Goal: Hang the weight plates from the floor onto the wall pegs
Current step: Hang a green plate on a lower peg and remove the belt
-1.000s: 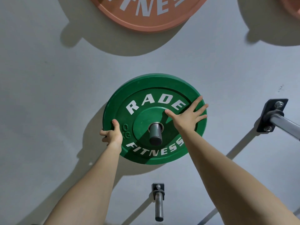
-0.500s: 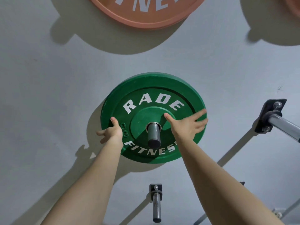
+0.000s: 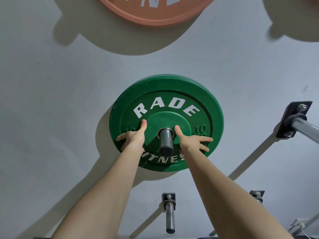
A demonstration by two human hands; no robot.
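Plate (image 3: 165,100) (green, marked 10) hangs on its peg (image 3: 166,140), which juts out between the 2 thumbs. 1 second ago the left hand (image 3: 133,138) curled round the rim. Now it and the right hand (image 3: 191,140) lie flat on the face, fingers (image 3: 205,139) spread apart, clamping nothing. This one looks hung; a bare peg (image 3: 170,214) waits below the fingers.

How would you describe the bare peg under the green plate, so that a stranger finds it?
On the grey wall, find the green plate marked RADE. Straight below it a short steel peg sticks out. It carries no plate, and the bare peg at the far right sits higher.
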